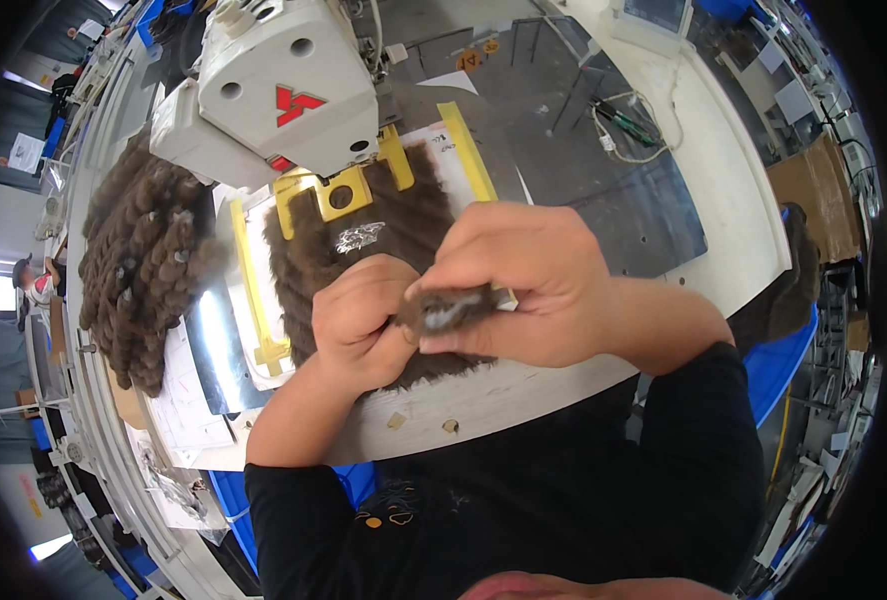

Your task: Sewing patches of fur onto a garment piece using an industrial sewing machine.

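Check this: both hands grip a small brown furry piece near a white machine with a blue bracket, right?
Not quite: the head view shows the bracket is yellow, not blue. The left hand and right hand do grip the small furry piece near the white machine.

Fur panel (408, 220) is laid on desk (523, 395), before sewing machine head (283, 95). Fur pile (143, 265) is placed left of panel; cable (606, 143) is placed farther back, to the right. Fur piece (451, 311) is held above panel, between left hand (361, 322) and right hand (538, 285).
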